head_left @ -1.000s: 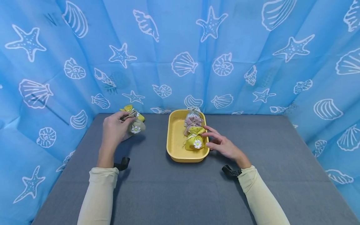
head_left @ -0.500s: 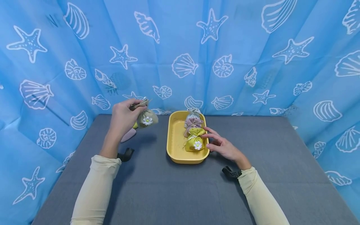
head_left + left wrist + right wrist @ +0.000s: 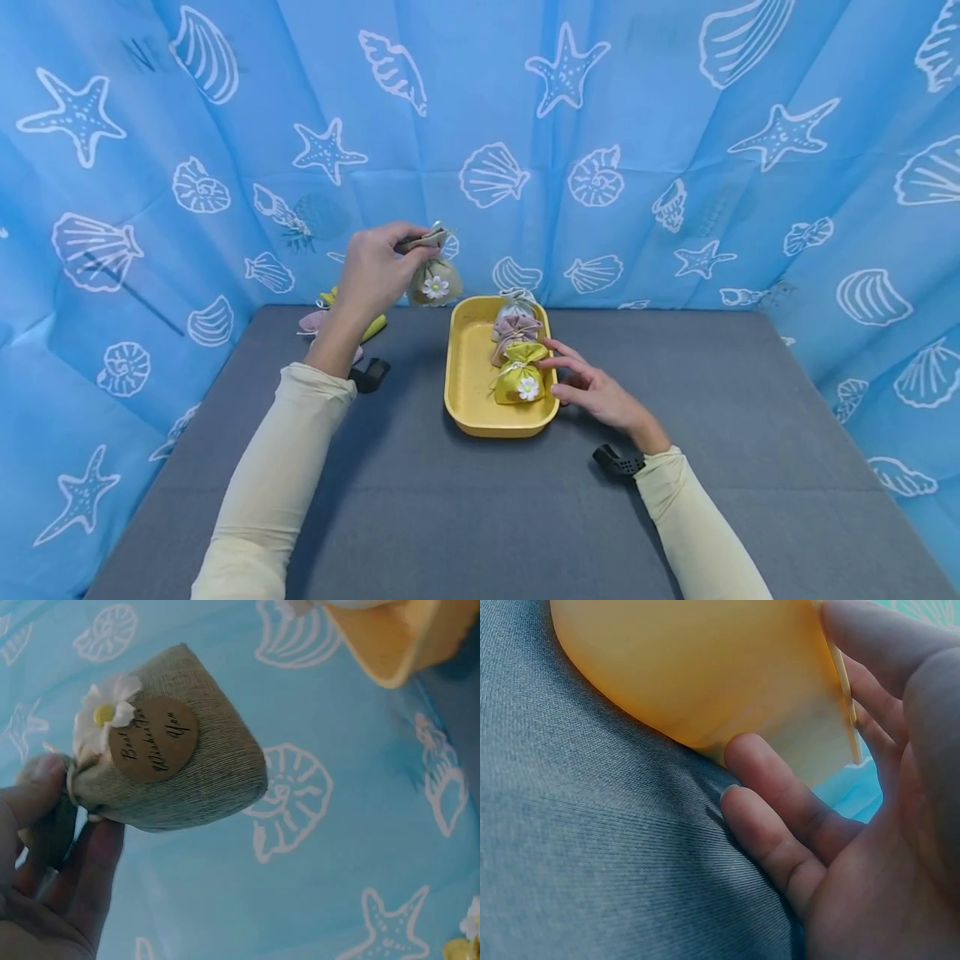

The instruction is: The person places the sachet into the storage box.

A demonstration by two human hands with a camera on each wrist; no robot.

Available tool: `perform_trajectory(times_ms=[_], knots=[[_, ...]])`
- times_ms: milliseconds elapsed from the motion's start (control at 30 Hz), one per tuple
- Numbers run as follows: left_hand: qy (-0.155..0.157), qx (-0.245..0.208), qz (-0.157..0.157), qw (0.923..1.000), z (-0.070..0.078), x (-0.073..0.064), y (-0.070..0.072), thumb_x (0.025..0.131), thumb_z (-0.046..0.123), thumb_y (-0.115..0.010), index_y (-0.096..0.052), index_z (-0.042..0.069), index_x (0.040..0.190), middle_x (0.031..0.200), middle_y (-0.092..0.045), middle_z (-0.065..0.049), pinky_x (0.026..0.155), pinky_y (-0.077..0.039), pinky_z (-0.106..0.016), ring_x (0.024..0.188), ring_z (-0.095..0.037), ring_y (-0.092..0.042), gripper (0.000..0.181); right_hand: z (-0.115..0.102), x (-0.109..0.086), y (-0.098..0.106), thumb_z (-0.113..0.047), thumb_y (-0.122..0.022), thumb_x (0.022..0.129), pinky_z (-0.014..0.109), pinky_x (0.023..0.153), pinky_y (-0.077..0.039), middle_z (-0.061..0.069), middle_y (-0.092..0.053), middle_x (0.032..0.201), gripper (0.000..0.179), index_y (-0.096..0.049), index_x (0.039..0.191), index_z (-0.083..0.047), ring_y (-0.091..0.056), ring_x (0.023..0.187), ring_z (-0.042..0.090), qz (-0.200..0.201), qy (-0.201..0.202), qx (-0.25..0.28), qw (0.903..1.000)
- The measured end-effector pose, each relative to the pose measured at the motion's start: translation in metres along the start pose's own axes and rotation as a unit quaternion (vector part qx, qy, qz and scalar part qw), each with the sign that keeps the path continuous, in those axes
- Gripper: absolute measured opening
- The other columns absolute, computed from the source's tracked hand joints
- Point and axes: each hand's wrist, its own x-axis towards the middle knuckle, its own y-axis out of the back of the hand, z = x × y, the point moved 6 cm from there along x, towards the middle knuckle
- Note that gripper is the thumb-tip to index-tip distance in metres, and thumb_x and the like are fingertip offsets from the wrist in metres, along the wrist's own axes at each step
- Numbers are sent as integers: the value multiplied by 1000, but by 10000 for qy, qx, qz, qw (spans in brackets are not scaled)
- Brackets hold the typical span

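Observation:
My left hand (image 3: 382, 271) pinches the gathered neck of a grey-green drawstring pouch (image 3: 435, 284), raised left of the tray's far end. A white flower (image 3: 105, 709) and a round brown label reading "Best Wishes For You" (image 3: 154, 739) show on it in the left wrist view. My right hand (image 3: 600, 392) holds the right rim of the yellow tray (image 3: 465, 408), two fingers over the edge and the thumb at it. Along the tray's right side lie a yellow pouch (image 3: 517, 385), a mauve pouch (image 3: 516, 327) and a silvery pouch (image 3: 517, 307).
Left of the tray, partly behind my left forearm, lie a pinkish pouch (image 3: 311, 322) and a yellow pouch (image 3: 374, 327). A grey cloth (image 3: 480, 517) covers the table. Blue curtains (image 3: 480, 100) with white shell prints stand behind and at both sides.
My left hand has lifted the grey-green pouch from the group at the left and carried it up and right toward the tray. The right hand stays at the rim.

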Motion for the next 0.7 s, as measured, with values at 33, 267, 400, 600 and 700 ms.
perform_trajectory(times_ms=[33, 267, 400, 600, 700], knots=[[14, -63, -22, 10000, 0, 3, -1, 96, 30, -73, -76, 15, 119, 107, -79, -6, 67, -58, -34, 96, -19, -74, 27, 0, 0, 0, -21, -60, 104, 23, 93, -56, -2, -14, 173, 39, -55, 143, -16, -35, 149, 38, -7, 27, 37, 10000], [207, -506, -246, 9982, -6, 23, -20, 95, 30, -74, -76, 16, 119, 110, -78, -5, 78, -62, -36, 100, -18, -72, 28, 1, -1, 1, -20, -60, 104, 21, 94, -55, 0, -14, 173, 39, -56, 141, -14, -26, 153, 36, 26, 85, 78, 9999], [287, -670, -355, 9967, -12, 30, -39, 95, 28, -74, -76, 14, 118, 111, -77, -7, 80, -61, -36, 99, -19, -73, 27, 1, -2, 1, -20, -60, 104, 20, 93, -55, 1, -15, 173, 39, -56, 142, -13, -24, 154, 37, 81, 69, 75, 9999], [265, -538, -616, 9963, -18, 28, -74, 94, 28, -75, -77, 16, 114, 109, -78, -5, 78, -61, -33, 95, -17, -73, 23, 2, -2, 1, -20, -60, 104, 21, 93, -55, 0, -16, 172, 39, -56, 142, -15, -27, 153, 37, 92, 101, 66, 9999], [191, -334, -780, 9962, -19, 25, -87, 93, 27, -76, -78, 17, 112, 107, -79, -3, 76, -60, -34, 94, -17, -73, 21, 2, 0, 0, -20, -60, 104, 22, 92, -56, -1, -15, 172, 39, -56, 142, -16, -31, 150, 37, 69, 103, 95, 9999]])
